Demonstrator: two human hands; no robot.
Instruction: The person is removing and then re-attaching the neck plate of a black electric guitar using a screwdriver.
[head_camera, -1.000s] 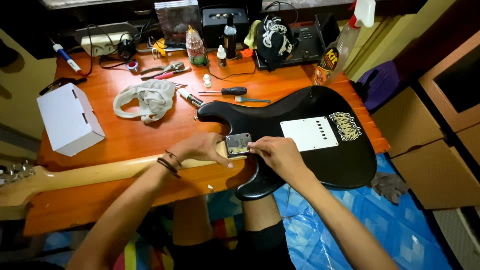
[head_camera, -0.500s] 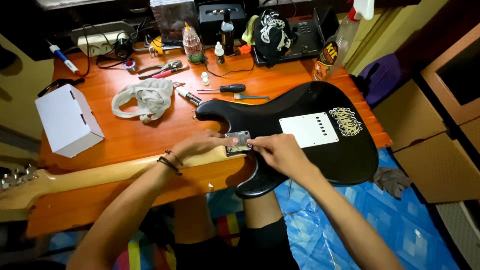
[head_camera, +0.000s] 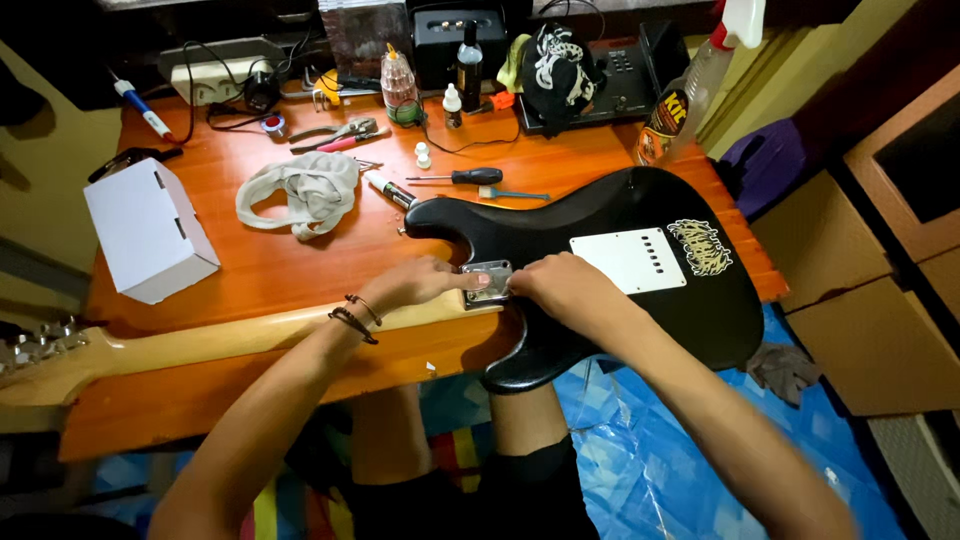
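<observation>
A black electric guitar body (head_camera: 610, 300) lies face down on the orange wooden table (head_camera: 270, 270), its pale maple neck (head_camera: 210, 340) running left. A silver neck plate (head_camera: 487, 283) sits where neck meets body. My left hand (head_camera: 415, 283) rests on the neck joint, fingertips touching the plate's left edge. My right hand (head_camera: 560, 285) covers the plate's right edge, fingers curled down on it. A white rectangular back cover (head_camera: 628, 260) and a gold sticker (head_camera: 700, 247) show on the body.
A white cardboard box (head_camera: 148, 230) stands at the left. A grey rag (head_camera: 300, 190), a black-handled screwdriver (head_camera: 465, 177), pliers (head_camera: 335, 135), small bottles (head_camera: 400, 85) and a spray bottle (head_camera: 690, 80) lie at the back. Blue plastic sheet (head_camera: 640, 450) covers the floor.
Both hands stay at the neck plate; the fingers have shifted only slightly. The camera view has tilted a little, nothing else moved.
</observation>
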